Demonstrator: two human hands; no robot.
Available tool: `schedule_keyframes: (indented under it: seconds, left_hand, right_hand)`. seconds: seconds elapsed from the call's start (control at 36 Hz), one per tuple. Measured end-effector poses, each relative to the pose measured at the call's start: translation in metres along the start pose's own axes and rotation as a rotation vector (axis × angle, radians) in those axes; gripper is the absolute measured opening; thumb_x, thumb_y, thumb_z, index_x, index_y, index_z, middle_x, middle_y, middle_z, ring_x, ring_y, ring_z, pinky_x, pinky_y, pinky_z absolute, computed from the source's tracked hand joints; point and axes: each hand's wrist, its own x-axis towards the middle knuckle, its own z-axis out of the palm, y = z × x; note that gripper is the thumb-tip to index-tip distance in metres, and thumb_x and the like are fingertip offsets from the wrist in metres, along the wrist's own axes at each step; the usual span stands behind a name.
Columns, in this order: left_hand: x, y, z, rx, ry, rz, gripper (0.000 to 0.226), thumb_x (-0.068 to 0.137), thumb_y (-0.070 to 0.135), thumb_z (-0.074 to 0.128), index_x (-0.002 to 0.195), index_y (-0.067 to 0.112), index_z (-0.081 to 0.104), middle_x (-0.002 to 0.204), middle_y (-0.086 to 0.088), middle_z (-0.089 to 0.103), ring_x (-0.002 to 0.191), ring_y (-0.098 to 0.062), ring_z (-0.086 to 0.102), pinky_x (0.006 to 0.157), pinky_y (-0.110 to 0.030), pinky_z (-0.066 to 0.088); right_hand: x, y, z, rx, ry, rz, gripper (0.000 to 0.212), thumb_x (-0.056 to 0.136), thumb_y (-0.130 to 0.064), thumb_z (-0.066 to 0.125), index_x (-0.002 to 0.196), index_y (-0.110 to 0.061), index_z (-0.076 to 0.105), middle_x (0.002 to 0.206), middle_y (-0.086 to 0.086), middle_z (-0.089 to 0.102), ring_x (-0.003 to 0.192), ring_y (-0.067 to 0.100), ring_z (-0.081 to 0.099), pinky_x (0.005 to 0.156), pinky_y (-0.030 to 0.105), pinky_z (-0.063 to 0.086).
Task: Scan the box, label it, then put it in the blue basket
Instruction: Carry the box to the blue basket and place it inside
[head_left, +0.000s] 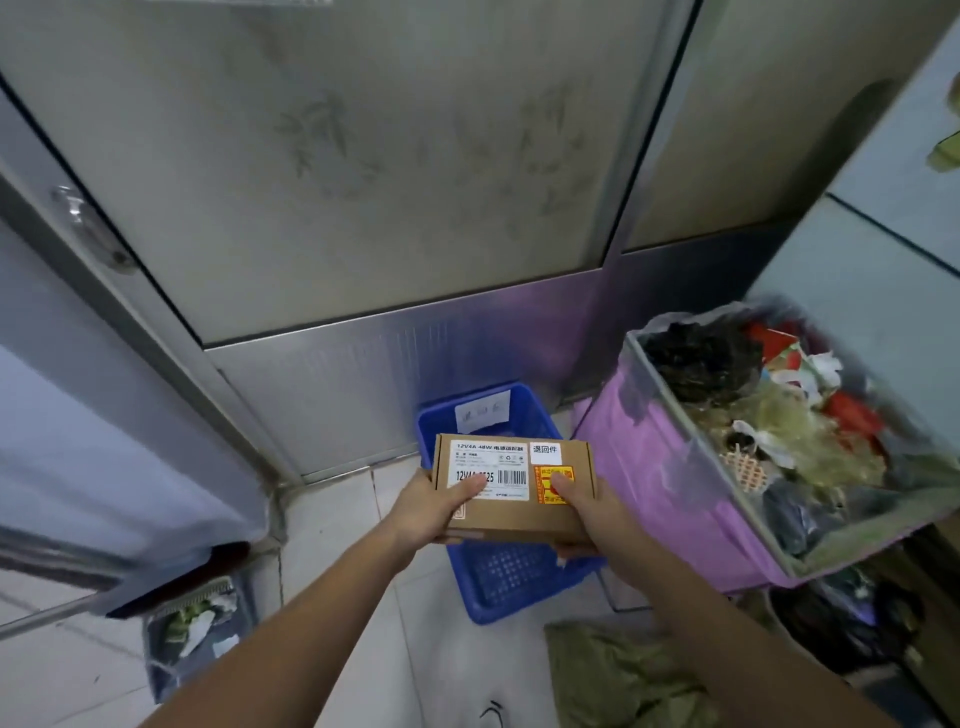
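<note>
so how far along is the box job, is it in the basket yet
Labelling looks done: the box carries a small white label on top. The left hand and right hand hold it above the blue basket. Left: setting it inside. Scanning can't be confirmed.

Blue basket (524, 605) middle behind box (511, 512)

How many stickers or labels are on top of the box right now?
3 on the box: a large white barcode label at left, a small white label at upper right, and an orange sticker below it. Thumbs cover parts; other faces are hidden.
</note>
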Motion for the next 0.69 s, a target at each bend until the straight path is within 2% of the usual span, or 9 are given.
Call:
schedule_keyframes:
  seconds: [0.11,0.22,0.36,0.5,0.56,0.64,0.69]
  left_hand:
    - [0.048,0.005,-0.008,-0.034,0.0,-0.03,0.048,0.08,0.054,0.082,0.117,0.03,0.063,0.104,0.007,0.081,0.09,-0.015,0.079,0.071,-0.04,0.066]
    - [0.097,0.008,-0.019,-0.049,-0.042,-0.036,0.04,0.085,0.05,0.079,0.118,0.029,0.068,0.107,0.005,0.081,0.093,-0.018,0.079,0.077,-0.044,0.066]
    - [0.153,0.014,-0.033,-0.069,-0.079,-0.065,0.038,0.089,0.04,0.078,0.122,0.023,0.068,0.107,0.007,0.081,0.093,-0.013,0.078,0.065,-0.026,0.063]
    - [0.211,0.012,-0.047,-0.073,-0.059,-0.116,0.05,0.086,0.039,0.081,0.125,0.016,0.059,0.111,0.002,0.079,0.09,-0.011,0.078,0.062,-0.02,0.06]
    - [0.234,0.007,-0.052,-0.065,-0.062,-0.13,0.042,0.087,0.038,0.081,0.119,0.02,0.062,0.105,0.005,0.081,0.088,-0.01,0.078,0.061,-0.02,0.06]
    - [0.264,-0.001,-0.056,-0.043,-0.061,-0.135,0.029,0.087,0.037,0.08,0.11,0.026,0.066,0.094,0.015,0.081,0.084,-0.008,0.078,0.058,-0.019,0.059]
    - [0.28,-0.01,-0.055,-0.047,-0.035,-0.154,0.03,0.087,0.036,0.08,0.109,0.026,0.063,0.093,0.012,0.081,0.083,-0.008,0.078,0.057,-0.021,0.06]
  right_hand:
    - [0.041,-0.016,-0.001,0.006,0.016,0.022,0.041,0.085,-0.052,0.079,0.115,-0.028,0.065,0.095,-0.005,0.082,0.083,0.02,0.08,0.06,0.043,0.065]
    - [0.083,-0.027,0.005,-0.001,0.042,0.067,0.041,0.082,-0.055,0.08,0.112,-0.033,0.063,0.092,-0.01,0.082,0.08,0.017,0.08,0.058,0.041,0.065]
    - [0.128,-0.033,0.019,-0.008,0.11,0.12,0.043,0.078,-0.067,0.076,0.109,-0.041,0.06,0.089,-0.016,0.081,0.076,0.016,0.08,0.055,0.034,0.063]
    - [0.178,-0.026,0.035,0.038,0.165,0.171,0.048,0.08,-0.071,0.072,0.117,-0.043,0.064,0.104,-0.013,0.08,0.1,0.018,0.075,0.066,0.037,0.065]
    - [0.202,-0.02,0.041,0.052,0.185,0.181,0.053,0.082,-0.067,0.073,0.124,-0.036,0.063,0.113,-0.008,0.078,0.106,0.018,0.073,0.067,0.039,0.065]
    - [0.236,-0.009,0.048,0.067,0.222,0.216,0.059,0.085,-0.06,0.073,0.131,-0.026,0.058,0.121,-0.003,0.073,0.106,0.017,0.071,0.063,0.033,0.063]
    - [0.255,-0.002,0.05,0.078,0.228,0.25,0.059,0.087,-0.057,0.073,0.132,-0.024,0.054,0.121,-0.003,0.071,0.105,0.016,0.07,0.063,0.031,0.062]
